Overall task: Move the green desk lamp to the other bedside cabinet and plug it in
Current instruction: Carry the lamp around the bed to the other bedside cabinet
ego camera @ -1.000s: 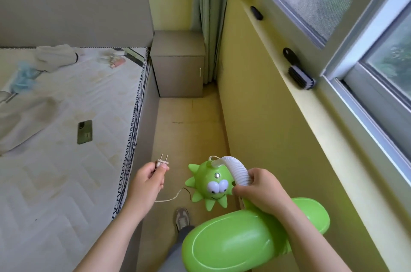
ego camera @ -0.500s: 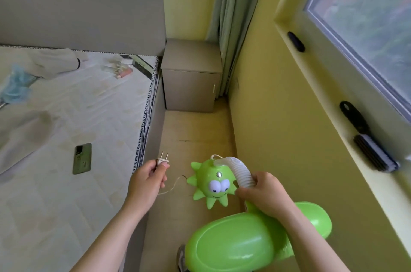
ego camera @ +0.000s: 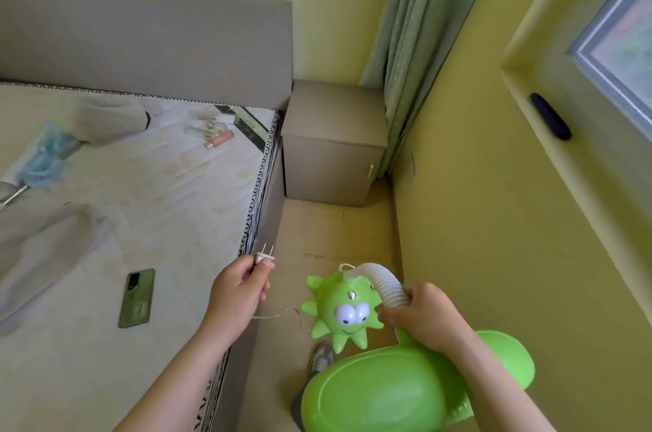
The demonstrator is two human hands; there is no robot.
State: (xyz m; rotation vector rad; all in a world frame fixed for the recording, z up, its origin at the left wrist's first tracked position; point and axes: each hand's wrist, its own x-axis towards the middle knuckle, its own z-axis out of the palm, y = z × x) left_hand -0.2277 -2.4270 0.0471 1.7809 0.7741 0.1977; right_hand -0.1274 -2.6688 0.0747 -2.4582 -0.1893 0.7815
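The green desk lamp [ego camera: 398, 385] is carried in mid-air above the narrow strip of floor [ego camera: 331, 237] between the bed and the yellow wall [ego camera: 476, 220]. Its white corrugated neck [ego camera: 382, 281] is gripped by the right hand [ego camera: 421, 320], whose fingers are closed around it just above the glossy green base. The spiky green lamp head [ego camera: 344, 308], with two cartoon eyes and a smile, hangs from the curved neck to the left of that hand.

The white two-pin plug [ego camera: 264, 257] is pinched between the thumb and fingers of the left hand [ego camera: 240, 288], with its metal prongs pointing upward and away. A thin pale cord [ego camera: 271, 316] is seen trailing from below the left hand toward the lamp head.

The grey bedside cabinet [ego camera: 333, 145] is seen farther ahead, in the corner, touching the grey headboard [ego camera: 141, 43] on one side and set just beside the green curtain [ego camera: 416, 25] on the other. Its top is bare, and the lamp is well apart from it.

On the mattress [ego camera: 106, 361] a phone [ego camera: 137, 297] lies face down near the left forearm; several small cosmetic bottles [ego camera: 215, 131] are gathered near the headboard. A dark oblong object [ego camera: 550, 115] rests on the window ledge [ego camera: 582, 163]. A shoe [ego camera: 323, 357] is partly visible on the floor below the lamp head.
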